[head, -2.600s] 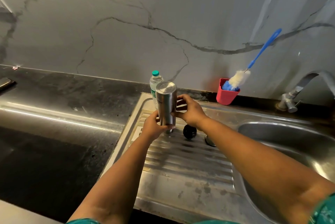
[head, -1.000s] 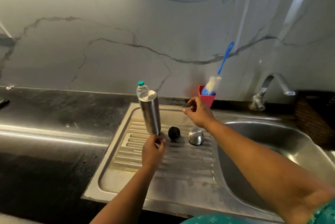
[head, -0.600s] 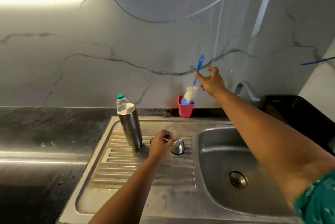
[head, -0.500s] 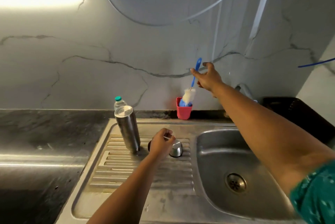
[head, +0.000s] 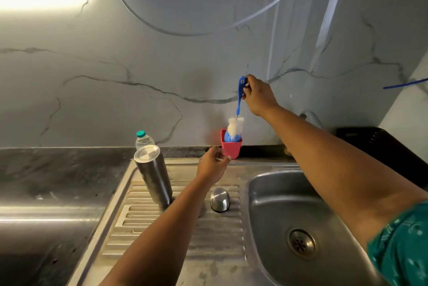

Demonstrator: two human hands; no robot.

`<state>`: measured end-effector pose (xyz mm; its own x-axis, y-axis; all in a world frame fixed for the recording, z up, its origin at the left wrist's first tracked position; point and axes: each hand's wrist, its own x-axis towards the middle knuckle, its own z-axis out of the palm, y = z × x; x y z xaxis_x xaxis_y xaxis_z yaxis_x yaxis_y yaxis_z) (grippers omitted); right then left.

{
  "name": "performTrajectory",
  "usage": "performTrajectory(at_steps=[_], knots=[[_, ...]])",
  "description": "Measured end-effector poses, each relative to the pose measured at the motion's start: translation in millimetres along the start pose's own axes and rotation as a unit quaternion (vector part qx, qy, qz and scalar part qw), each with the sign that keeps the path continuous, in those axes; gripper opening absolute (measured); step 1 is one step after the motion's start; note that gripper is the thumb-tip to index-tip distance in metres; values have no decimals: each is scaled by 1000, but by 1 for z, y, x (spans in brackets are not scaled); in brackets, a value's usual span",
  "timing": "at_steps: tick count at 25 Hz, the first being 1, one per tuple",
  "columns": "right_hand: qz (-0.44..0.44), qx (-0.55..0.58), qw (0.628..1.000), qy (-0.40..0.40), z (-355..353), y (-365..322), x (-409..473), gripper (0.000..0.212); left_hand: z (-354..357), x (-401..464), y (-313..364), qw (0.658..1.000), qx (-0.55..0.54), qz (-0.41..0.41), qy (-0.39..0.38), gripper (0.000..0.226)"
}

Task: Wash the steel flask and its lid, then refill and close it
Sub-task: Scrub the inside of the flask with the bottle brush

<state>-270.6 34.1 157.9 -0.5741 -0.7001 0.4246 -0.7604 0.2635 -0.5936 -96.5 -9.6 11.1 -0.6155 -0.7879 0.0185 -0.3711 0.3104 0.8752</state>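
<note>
Pinching the brush (head: 239, 96) handle with our right hand (head: 259, 98).
Our left hand (head: 212, 165) seemingly pinches the red cup (head: 231, 146); flask (head: 154, 174) stands inverted.

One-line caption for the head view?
Right hand lifts brush from red cup, left hand steadying it.
</note>
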Motion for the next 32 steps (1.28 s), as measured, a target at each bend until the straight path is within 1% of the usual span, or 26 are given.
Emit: performTrajectory(at_steps=[2,5,10,14,16,17,18,20,21,22,25,27,29,30,32], knots=[[-20,7,1000,20,-5,-1,1,20,3,3,-2,1000,-5,0,2,25],[-25,40,997,58,-13,-1,1,18,4,7,0,1000,-19,0,5,23],[-65,36,991,108,-25,-5,-3,17,5,10,9,999,-31,-8,11,22],[-86,34,984,152,-33,-12,-10,19,5,10,21,996,-85,-38,-1,17],[-92,45,980,171,-39,-16,-16,20,5,6,31,987,-139,-80,-19,8],[-94,56,978,177,-42,-18,-19,20,4,2,38,973,-194,-118,-31,4],[-95,68,976,181,-46,-20,-23,20,4,-2,47,948,-269,-164,-47,4],[-95,88,973,190,-53,-24,-32,19,1,-9,69,877,-410,-236,-84,12],[-97,95,971,195,-57,-27,-39,19,0,-13,83,850,-452,-253,-97,16],[-102,100,969,201,-61,-31,-47,18,0,-15,97,831,-480,-260,-109,20],[-128,102,963,215,-71,-42,-78,17,-1,-35,144,814,-512,-233,-144,37],[-132,97,962,218,-75,-48,-105,15,-1,-51,169,803,-531,-200,-183,43],[-122,66,967,215,-77,-49,-135,14,0,-64,182,791,-546,-170,-217,40],[-121,42,967,219,-78,-48,-150,13,1,-70,183,785,-551,-171,-225,38],[-126,17,967,223,-80,-43,-178,13,0,-82,180,787,-535,-195,-236,36]])
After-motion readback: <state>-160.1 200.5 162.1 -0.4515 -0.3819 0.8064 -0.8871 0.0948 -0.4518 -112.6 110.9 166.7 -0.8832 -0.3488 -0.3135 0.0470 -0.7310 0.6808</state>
